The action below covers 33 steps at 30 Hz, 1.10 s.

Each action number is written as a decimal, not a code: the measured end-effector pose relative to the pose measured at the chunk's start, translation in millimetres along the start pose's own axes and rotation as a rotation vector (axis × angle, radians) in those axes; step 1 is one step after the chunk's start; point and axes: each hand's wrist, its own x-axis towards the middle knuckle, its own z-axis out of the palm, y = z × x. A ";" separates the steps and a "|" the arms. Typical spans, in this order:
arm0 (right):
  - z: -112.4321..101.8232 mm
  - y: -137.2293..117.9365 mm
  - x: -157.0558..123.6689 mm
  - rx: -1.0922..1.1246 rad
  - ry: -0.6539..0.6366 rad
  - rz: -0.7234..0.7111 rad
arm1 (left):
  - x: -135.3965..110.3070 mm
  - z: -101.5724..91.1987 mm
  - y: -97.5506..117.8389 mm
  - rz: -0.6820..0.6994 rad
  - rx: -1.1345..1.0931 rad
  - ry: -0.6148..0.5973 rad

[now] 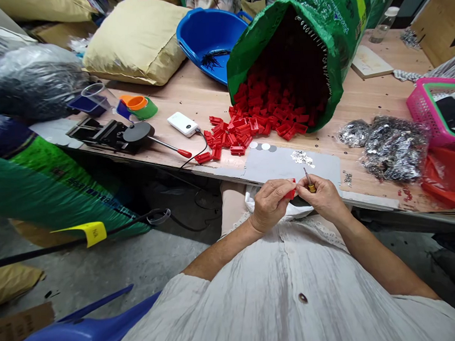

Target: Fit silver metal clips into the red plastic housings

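Red plastic block-shaped piece (290, 194), head view: pinched between thumb and fingers of the left hand (269, 205), right by the front edge of the wood-look tabletop (371, 96). Snug-looking grip there, mostly covering the piece. In the right hand (322, 192), another grip, around a small screwdriver-like tool with a yellow handle and thin metal shaft (311, 188), shaft pointing up. Can't tell about contact between tool and piece.

Progress-wise: just one piece in hand, with a huge heap of loose red plastic pieces (259, 119) spilling from a shiny green sack (335, 50). Plenty left, I'd-guess territory; impossible to sort done from undone in there.

Surface pretty cluttered. Up front, flat grey sheet (268, 168) with small silvery-white bits (301, 158) and a few round discs (265, 146). Off right, clear plastic bag of metal parts (394, 153) and pink plastic basket (416, 102). Off left, black metal device with a red-tipped lever (111, 135), plus white power-bank-looking gadget (182, 123). Farther back, blue plastic basin (214, 30) and plump cream sack (135, 41).

Room: grey floor (168, 278), blue plastic chair (91, 327) at lower left.
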 end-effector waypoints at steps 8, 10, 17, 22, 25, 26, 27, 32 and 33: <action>0.9 0.0 1.2 -0.022 0.021 -0.003 | 0.1 0.9 -1.6 0.008 0.002 0.008; 0.7 0.6 1.1 -0.031 0.021 -0.002 | -0.6 1.1 -1.6 -0.001 0.007 0.007; 2.6 1.8 0.1 -0.018 0.030 0.021 | -3.3 2.2 -1.2 -0.049 0.030 0.019; -0.3 0.0 -0.1 -0.040 0.043 0.020 | -1.9 2.0 0.5 -0.069 0.014 0.020; -2.6 -1.3 0.0 -0.059 0.044 0.016 | -0.1 1.0 2.8 -0.099 0.005 0.015; -3.0 -1.8 0.0 -0.067 0.041 0.012 | 0.4 0.8 3.5 -0.103 0.003 0.015; -3.2 -2.1 0.0 -0.074 0.038 0.008 | 0.9 0.7 4.2 -0.106 0.002 0.013; -4.4 -3.6 -0.9 -0.105 0.034 -0.005 | 0.8 2.2 5.1 -0.211 -0.031 0.014; -5.3 -3.9 -1.4 -0.120 0.031 -0.012 | 0.0 2.9 4.8 -0.251 -0.050 0.017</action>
